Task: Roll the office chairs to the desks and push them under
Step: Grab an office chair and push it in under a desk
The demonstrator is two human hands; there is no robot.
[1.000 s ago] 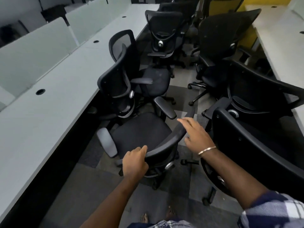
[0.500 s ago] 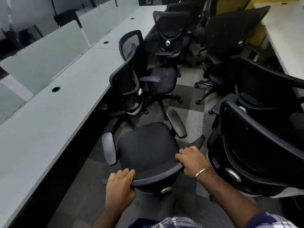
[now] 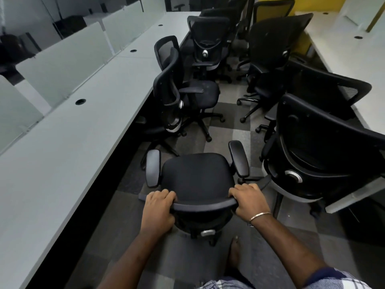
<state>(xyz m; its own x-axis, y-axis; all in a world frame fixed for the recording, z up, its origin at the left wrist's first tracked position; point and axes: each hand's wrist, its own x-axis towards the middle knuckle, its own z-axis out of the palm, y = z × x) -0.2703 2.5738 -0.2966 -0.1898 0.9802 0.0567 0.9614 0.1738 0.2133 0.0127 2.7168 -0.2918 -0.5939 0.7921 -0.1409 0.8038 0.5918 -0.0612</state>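
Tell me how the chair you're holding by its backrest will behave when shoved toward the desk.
The chair likely rolls easily, being on casters like its neighbours. Both hands, left hand and right hand, grip high on the backrest, so it may swivel or tip slightly. Carpet tiles probably add drag.

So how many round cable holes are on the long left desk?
3 on the left desk: near hole, middle hole, far hole. Others may be out of view.

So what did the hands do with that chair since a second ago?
The right hand, open and reaching a second ago, took hold of the chair's backrest top. The chair swung round, so its seat now faces away from the person. The left hand kept its grip on the backrest. The long white desk and the other chairs stayed put.
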